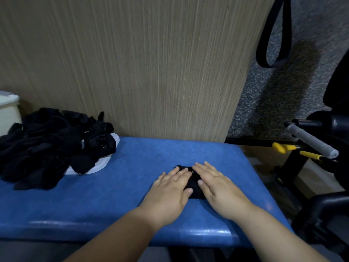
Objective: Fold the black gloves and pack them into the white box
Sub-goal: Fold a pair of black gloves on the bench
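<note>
While the left hand [170, 190] and the right hand [217, 188] are lying flat, side by side, on one black glove [196, 193], the step in hand is judged to be the folding, at its pressing-down stage. Grip, both hands: fingers are stretching out straight, and nothing is being pinched or curled round; palms and fingers are bearing down on the cloth. Glove: sitting as a small compact bundle on the blue surface [113, 186], toward its right end, mostly hidden under the hands, so whether the fold is complete cannot be told. Pile of gloves [47, 144]: heaping loosely at the left end of the surface, well apart from the hands, part of it resting on a white sheet [102, 165] whose nature is unclear. White box [7, 110]: showing only as a pale corner at the far left edge, behind the pile; its inside is out of sight. Next move, as a judgement: closing a grip round the bundle without letting it spring open, then carrying it leftward past the pile to the box. Surface: blue, padded-looking, shining along its rounded near edge. Room: a wood-grain panel [132, 63] is standing behind the surface; a speckled grey floor [273, 91] is showing to the right, where a black strap [272, 35] is hanging in a loop and a grey-wrapped handle [311, 140] and yellow pieces [283, 147] are projecting from dark framework.
</note>
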`<state>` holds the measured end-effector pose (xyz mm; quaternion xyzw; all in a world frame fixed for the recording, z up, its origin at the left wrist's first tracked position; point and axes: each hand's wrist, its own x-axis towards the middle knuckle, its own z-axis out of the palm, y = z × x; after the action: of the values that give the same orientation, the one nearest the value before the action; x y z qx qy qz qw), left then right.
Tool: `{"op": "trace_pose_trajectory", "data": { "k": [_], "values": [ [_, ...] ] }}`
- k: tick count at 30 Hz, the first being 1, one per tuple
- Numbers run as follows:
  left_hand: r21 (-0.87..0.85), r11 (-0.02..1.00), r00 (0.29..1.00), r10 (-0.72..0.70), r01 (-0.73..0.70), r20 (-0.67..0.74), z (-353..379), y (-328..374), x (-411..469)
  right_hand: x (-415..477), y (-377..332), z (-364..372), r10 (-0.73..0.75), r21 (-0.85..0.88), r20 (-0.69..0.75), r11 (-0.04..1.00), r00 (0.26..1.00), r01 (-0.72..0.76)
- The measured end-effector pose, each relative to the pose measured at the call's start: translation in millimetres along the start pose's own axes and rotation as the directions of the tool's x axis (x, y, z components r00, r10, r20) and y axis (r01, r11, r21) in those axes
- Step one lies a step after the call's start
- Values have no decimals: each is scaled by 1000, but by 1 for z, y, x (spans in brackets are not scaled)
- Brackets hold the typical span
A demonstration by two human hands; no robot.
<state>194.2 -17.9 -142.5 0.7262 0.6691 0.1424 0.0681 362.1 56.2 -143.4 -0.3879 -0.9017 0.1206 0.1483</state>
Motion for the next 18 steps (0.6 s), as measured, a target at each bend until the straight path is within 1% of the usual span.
{"op": "trace_pose_trajectory", "data": {
  "k": [2,5,11,13,15,18],
  "values": [
    [-13,1000,999,-1,2,33,-1,-2,0,0,1,-2,26,-5,83,1000,996,-25],
    [-14,1000,996,-5,7,93,-3,-7,-1,0,1,-4,47,-39,136,998,990,-42],
    [9,996,986,-93,93,141,-6,-16,-5,0,-5,-5,84,-63,96,995,992,-79],
    [11,991,984,-137,137,109,-8,-20,-7,-2,-8,-9,97,-86,61,992,993,-91],
    [-3,979,978,-206,206,33,-10,-23,-8,-3,-13,-13,127,-100,9,987,992,-125],
    [-2,946,943,-322,323,-83,-13,-29,-9,-5,-21,-20,201,-66,-60,977,978,-205]
  ]
}}
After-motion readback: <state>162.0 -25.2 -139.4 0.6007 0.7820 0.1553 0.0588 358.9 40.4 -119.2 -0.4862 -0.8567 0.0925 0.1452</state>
